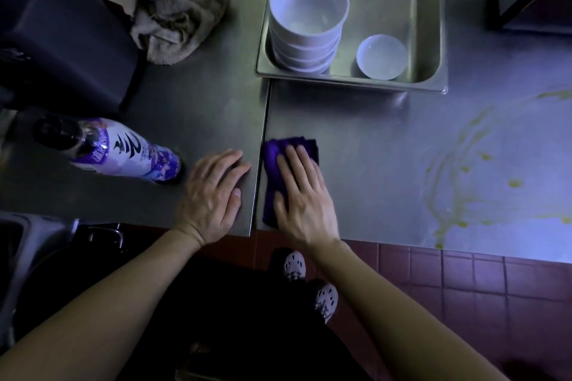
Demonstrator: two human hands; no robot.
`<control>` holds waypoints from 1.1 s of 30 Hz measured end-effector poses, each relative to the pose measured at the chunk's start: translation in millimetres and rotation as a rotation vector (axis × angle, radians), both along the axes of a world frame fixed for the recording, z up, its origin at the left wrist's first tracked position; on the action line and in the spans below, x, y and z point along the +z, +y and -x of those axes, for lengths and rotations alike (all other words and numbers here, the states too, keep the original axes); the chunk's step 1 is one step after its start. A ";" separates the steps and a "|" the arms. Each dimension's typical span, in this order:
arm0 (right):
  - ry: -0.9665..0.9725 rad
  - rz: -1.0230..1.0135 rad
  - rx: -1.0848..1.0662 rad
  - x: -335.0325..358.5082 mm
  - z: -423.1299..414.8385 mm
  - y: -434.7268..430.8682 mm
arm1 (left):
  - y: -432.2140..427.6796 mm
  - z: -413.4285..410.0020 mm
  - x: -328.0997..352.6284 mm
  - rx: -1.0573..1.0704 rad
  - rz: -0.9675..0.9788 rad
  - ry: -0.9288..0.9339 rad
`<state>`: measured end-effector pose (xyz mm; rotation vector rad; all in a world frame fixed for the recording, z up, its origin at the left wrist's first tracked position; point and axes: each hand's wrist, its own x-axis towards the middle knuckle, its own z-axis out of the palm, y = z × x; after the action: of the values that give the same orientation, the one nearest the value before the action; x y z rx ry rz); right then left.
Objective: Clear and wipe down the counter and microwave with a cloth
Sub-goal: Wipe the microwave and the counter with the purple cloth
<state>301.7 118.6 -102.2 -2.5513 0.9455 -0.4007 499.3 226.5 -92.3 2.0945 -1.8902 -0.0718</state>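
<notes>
The steel counter (371,164) is in two sections that meet at a seam (261,164) running away from the person. Just right of the seam, near the front edge, lies a folded purple cloth (272,158) with the right hand (305,198) flat on it. Just left of the seam the left hand (210,195) rests flat on the steel. Further left stands a bottle (130,153). Left of the seam at the back lies a crumpled grey rag (179,9). A steel tray (349,83) sits over the seam's far end, mostly on its right. Well right of the seam, yellow-green smears (448,170) streak the surface.
</notes>
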 end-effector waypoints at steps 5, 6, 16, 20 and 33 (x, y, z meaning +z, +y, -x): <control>-0.014 0.085 -0.057 -6.4 -28.3 -48.4 | -0.5 -0.9 -0.5 0.004 -0.020 -0.007; -0.020 0.071 -0.107 -5.8 -51.3 -60.9 | -0.1 -0.8 -0.9 0.007 -0.024 -0.016; -0.014 0.146 -0.249 -10.4 -32.4 -95.8 | 0.3 -1.8 -2.4 0.003 -0.031 -0.044; 0.049 0.186 -0.555 -11.7 27.7 -121.9 | 0.7 -1.2 -3.7 0.017 -0.048 -0.044; 0.051 0.161 -0.697 -4.9 65.5 -133.6 | 0.4 -0.7 -5.6 0.017 -0.027 -0.042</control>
<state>236.2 -15.0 -107.1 -2.2970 1.8840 -0.6198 499.9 226.9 -97.9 2.1452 -1.9058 -0.0497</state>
